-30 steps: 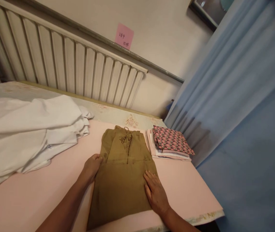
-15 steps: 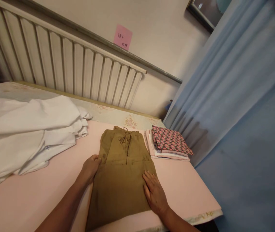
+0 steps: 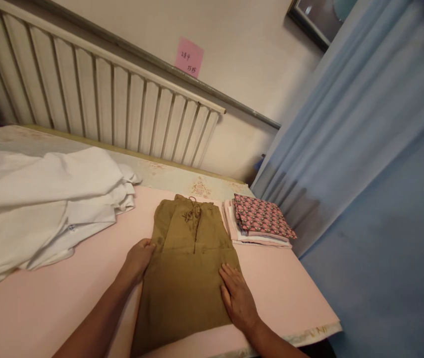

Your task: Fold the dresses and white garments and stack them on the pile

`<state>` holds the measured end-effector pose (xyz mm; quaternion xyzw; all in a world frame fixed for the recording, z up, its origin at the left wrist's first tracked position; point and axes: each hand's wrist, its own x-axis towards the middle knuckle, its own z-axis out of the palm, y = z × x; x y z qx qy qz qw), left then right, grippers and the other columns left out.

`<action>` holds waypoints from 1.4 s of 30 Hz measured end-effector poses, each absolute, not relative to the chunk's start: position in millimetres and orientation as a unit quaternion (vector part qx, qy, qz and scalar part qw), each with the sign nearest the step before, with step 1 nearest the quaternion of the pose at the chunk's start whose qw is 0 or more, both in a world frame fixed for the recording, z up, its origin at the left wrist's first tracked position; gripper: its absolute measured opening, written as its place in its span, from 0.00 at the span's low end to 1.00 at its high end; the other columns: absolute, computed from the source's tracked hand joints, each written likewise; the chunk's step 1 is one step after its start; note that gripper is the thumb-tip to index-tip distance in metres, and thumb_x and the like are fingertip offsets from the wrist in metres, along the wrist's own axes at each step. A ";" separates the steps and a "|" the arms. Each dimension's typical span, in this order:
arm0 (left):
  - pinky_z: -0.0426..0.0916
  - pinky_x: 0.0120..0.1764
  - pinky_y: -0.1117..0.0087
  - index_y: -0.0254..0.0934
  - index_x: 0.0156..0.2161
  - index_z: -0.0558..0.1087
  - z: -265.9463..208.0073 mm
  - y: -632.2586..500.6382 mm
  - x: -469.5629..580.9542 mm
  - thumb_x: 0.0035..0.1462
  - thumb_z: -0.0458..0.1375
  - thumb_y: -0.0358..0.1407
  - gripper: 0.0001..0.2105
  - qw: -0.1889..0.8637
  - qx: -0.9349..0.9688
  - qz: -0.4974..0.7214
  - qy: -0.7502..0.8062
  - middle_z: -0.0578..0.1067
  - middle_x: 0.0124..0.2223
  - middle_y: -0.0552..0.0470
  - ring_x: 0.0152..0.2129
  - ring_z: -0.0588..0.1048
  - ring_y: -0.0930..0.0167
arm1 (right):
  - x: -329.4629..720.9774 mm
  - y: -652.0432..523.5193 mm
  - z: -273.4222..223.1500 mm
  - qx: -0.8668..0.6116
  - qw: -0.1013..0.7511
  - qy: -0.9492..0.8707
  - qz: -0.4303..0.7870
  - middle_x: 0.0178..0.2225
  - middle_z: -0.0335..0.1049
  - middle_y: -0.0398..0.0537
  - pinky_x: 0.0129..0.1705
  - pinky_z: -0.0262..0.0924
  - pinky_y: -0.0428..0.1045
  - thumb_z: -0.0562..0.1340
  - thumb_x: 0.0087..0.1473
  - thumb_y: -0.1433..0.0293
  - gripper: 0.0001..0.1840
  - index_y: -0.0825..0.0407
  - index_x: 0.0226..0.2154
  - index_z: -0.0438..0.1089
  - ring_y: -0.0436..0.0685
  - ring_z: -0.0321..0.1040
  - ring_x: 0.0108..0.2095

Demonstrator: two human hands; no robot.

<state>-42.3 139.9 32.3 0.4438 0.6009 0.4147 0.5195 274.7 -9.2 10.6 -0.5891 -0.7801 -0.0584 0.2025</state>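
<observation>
An olive-brown garment (image 3: pixel 185 288) lies spread lengthwise on the pink cloth, with a tied cord at its far end. Whether it is a dress, a top or trousers I cannot tell. At its left edge my left hand (image 3: pixel 139 258) is closed, pinching the fabric between thumb and fingers. My right hand (image 3: pixel 239 298) rests flat over the right edge, fingers stretched out on the fabric and holding nothing.
Crumpled white cloth (image 3: pixel 48 199) covers the table's left side. Right of the garment sits a folded stack topped by a red patterned cloth (image 3: pixel 262 216). A pink cloth (image 3: pixel 279 288) covers the table. Behind stands a radiator (image 3: pixel 103 94); a blue curtain (image 3: pixel 376 199) hangs at right.
</observation>
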 end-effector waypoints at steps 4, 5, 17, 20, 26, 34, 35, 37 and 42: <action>0.65 0.24 0.72 0.37 0.35 0.73 35.9 138.4 -42.4 0.49 0.55 0.39 0.10 0.529 0.447 0.411 0.593 0.75 0.23 0.53 0.21 0.74 0.69 | 275.5 -8.4 9.7 -0.588 0.200 -0.781 -0.062 0.61 0.60 0.50 0.62 0.56 0.64 0.54 0.61 0.72 0.26 0.48 0.61 0.61 0.61 0.56 0.62; 0.65 0.24 0.72 0.37 0.35 0.73 36.3 138.1 -42.5 0.49 0.55 0.39 0.10 0.531 0.445 0.411 0.592 0.75 0.23 0.53 0.21 0.74 0.69 | 275.6 -8.3 9.8 -0.589 0.197 -0.781 -0.062 0.61 0.60 0.50 0.62 0.56 0.64 0.54 0.61 0.72 0.26 0.48 0.61 0.61 0.61 0.56 0.62; 0.64 0.24 0.72 0.36 0.34 0.74 34.5 139.2 -44.3 0.47 0.57 0.40 0.11 0.524 0.444 0.415 0.597 0.76 0.25 0.51 0.22 0.74 0.68 | 274.6 -9.1 10.9 -0.591 0.187 -0.782 -0.060 0.62 0.59 0.51 0.62 0.55 0.65 0.53 0.61 0.72 0.26 0.49 0.62 0.59 0.61 0.55 0.63; 0.63 0.24 0.72 0.36 0.34 0.74 32.4 140.2 -44.7 0.46 0.58 0.40 0.10 0.521 0.445 0.419 0.596 0.76 0.24 0.52 0.22 0.73 0.69 | 274.7 -8.8 11.2 -0.594 0.187 -0.780 -0.059 0.62 0.60 0.51 0.62 0.55 0.65 0.53 0.61 0.72 0.26 0.49 0.61 0.60 0.61 0.55 0.63; 0.63 0.24 0.73 0.36 0.34 0.74 30.2 140.6 -44.2 0.47 0.57 0.40 0.11 0.522 0.445 0.418 0.595 0.76 0.25 0.53 0.21 0.73 0.70 | 273.9 -9.0 12.8 -0.591 0.184 -0.783 -0.059 0.62 0.59 0.52 0.62 0.55 0.65 0.53 0.61 0.73 0.26 0.50 0.61 0.60 0.61 0.55 0.63; 0.63 0.24 0.72 0.36 0.34 0.73 33.4 138.7 -44.7 0.46 0.57 0.40 0.12 0.529 0.442 0.414 0.594 0.76 0.24 0.53 0.21 0.73 0.70 | 274.3 -9.2 12.4 -0.592 0.190 -0.781 -0.059 0.62 0.60 0.51 0.62 0.56 0.65 0.53 0.61 0.73 0.26 0.48 0.61 0.60 0.61 0.56 0.62; 0.63 0.24 0.72 0.36 0.35 0.73 33.5 138.6 -44.5 0.46 0.57 0.40 0.12 0.532 0.440 0.416 0.592 0.76 0.25 0.53 0.21 0.73 0.69 | 274.4 -9.2 12.1 -0.593 0.188 -0.781 -0.059 0.62 0.60 0.51 0.62 0.56 0.65 0.53 0.61 0.72 0.26 0.49 0.61 0.60 0.61 0.56 0.62; 0.63 0.24 0.72 0.36 0.34 0.73 33.4 138.6 -44.1 0.46 0.57 0.40 0.12 0.536 0.435 0.419 0.590 0.76 0.24 0.53 0.22 0.73 0.69 | 274.5 -9.2 11.7 -0.593 0.186 -0.782 -0.059 0.62 0.59 0.51 0.62 0.55 0.65 0.53 0.61 0.72 0.26 0.49 0.61 0.60 0.62 0.55 0.62; 0.63 0.25 0.72 0.37 0.34 0.73 31.5 140.1 -44.4 0.46 0.58 0.40 0.11 0.526 0.440 0.422 0.593 0.76 0.25 0.53 0.22 0.73 0.69 | 274.2 -9.4 11.9 -0.590 0.196 -0.781 -0.061 0.62 0.60 0.50 0.62 0.56 0.64 0.54 0.61 0.72 0.26 0.48 0.61 0.60 0.61 0.55 0.63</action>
